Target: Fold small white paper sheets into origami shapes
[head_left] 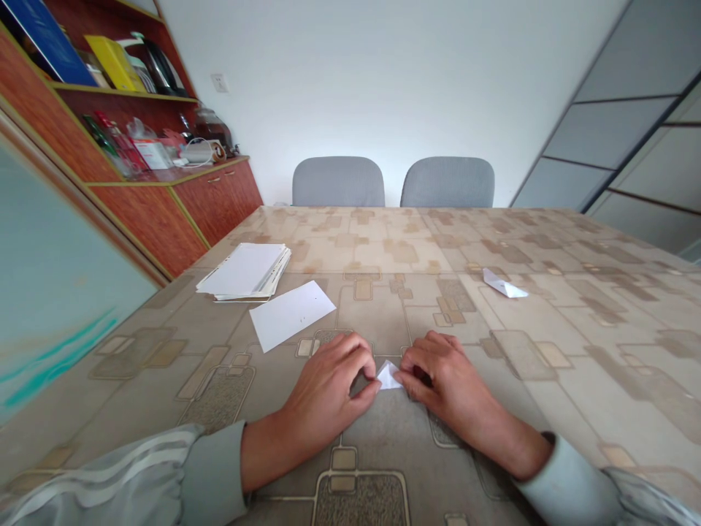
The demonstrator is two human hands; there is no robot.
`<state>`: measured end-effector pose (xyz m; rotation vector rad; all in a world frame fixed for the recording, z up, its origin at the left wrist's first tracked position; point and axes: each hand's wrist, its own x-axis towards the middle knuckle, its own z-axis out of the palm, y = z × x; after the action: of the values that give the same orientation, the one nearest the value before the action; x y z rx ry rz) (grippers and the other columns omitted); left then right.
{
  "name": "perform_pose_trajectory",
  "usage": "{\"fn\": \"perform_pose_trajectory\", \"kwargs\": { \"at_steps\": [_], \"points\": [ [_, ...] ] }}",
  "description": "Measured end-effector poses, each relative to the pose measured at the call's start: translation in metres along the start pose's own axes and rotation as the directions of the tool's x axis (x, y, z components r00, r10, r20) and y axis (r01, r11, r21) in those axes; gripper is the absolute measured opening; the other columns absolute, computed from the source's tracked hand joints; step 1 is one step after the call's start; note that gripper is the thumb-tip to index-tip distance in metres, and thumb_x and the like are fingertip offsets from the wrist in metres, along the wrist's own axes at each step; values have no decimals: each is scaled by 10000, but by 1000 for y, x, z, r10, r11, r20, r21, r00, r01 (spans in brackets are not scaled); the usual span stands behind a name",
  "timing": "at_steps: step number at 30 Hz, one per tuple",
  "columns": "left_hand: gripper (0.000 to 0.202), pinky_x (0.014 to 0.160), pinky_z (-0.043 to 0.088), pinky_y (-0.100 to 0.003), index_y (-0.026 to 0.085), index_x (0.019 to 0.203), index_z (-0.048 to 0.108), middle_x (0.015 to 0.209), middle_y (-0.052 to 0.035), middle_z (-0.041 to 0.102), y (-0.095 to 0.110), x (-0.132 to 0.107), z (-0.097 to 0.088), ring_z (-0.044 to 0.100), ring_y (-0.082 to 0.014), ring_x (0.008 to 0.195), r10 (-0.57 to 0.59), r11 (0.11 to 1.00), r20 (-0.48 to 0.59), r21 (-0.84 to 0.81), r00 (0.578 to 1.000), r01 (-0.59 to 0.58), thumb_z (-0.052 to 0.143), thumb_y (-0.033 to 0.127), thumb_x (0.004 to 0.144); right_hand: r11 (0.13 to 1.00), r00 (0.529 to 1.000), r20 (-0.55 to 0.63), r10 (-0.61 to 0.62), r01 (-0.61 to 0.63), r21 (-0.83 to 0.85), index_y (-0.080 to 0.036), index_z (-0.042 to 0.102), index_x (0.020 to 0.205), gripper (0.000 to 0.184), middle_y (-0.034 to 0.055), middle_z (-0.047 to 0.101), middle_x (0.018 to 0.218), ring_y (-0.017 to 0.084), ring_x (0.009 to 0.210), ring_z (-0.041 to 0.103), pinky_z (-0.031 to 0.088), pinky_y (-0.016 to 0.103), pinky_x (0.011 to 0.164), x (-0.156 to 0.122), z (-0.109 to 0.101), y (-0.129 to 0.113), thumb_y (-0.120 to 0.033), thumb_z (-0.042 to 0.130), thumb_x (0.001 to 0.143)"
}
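Between my two hands, low over the patterned table, is a small folded piece of white paper (388, 375) with a pointed top. My left hand (336, 380) pinches its left corner between thumb and forefinger. At the opposite corner, my right hand (443, 372) has thumb and fingertips closed on the paper. The fingertips cover both ends of the piece, so only its middle shows. Beyond my left hand a flat white sheet (292, 314) lies loose at a slant.
A stack of white paper (244, 270) lies at the left of the table (383, 245). Another folded white paper piece (504, 285) rests at the right. Two grey chairs (338, 181) stand behind the far edge. A wooden cabinet (213, 201) with shelves is at the left.
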<state>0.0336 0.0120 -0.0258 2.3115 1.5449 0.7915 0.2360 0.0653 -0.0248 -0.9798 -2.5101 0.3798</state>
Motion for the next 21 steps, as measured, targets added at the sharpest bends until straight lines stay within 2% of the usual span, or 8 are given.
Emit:
{"fn": "perform_pose_trajectory", "kwargs": {
  "at_steps": [4,6,9,14,17,21],
  "points": [
    [105,797,398,-330,216,934,656,1049,-37,608,0,-1,-2,527,-203,929,170,975,44,135,985,-174,551,213,939,998,998,15,56,-56,-22,-194,600,731,163,-21,602,689,179,756,530,350,329,761,1,0,-1,-192,751,795],
    [162,773,372,-338,217,909,667,996,-25,633,0,-1,-3,529,-203,896,239,941,101,222,966,-256,519,232,970,999,999,14,31,-30,-23,-198,623,776,127,-13,618,741,185,790,533,348,332,772,2,-1,-2,-198,747,803],
    [166,741,347,-343,197,921,655,859,-11,636,1,0,-4,530,-202,853,292,901,163,284,943,-328,508,244,983,996,997,-9,-77,76,-51,-215,660,820,52,-1,634,807,193,841,527,339,342,795,2,-4,-3,-221,693,860],
    [249,657,325,-338,163,814,626,775,-21,595,3,1,-3,500,-190,763,368,830,154,391,917,-398,454,172,993,975,983,-58,-175,164,-150,-230,687,905,71,19,652,860,199,859,519,330,354,806,1,-8,-8,-241,619,917],
    [297,624,328,-333,156,739,597,735,-29,563,2,0,-1,476,-182,717,400,805,119,428,909,-410,432,138,986,966,972,5,-236,235,-107,-229,673,823,178,5,654,796,185,840,522,319,371,868,1,-9,-10,-283,565,954],
    [303,610,346,-320,153,690,567,712,-28,538,-1,-1,2,460,-176,694,423,803,82,428,902,-415,460,143,973,960,965,56,-256,260,-100,-213,645,816,195,12,655,805,198,876,525,293,412,948,-1,-12,-11,-351,580,938]
  ]
}}
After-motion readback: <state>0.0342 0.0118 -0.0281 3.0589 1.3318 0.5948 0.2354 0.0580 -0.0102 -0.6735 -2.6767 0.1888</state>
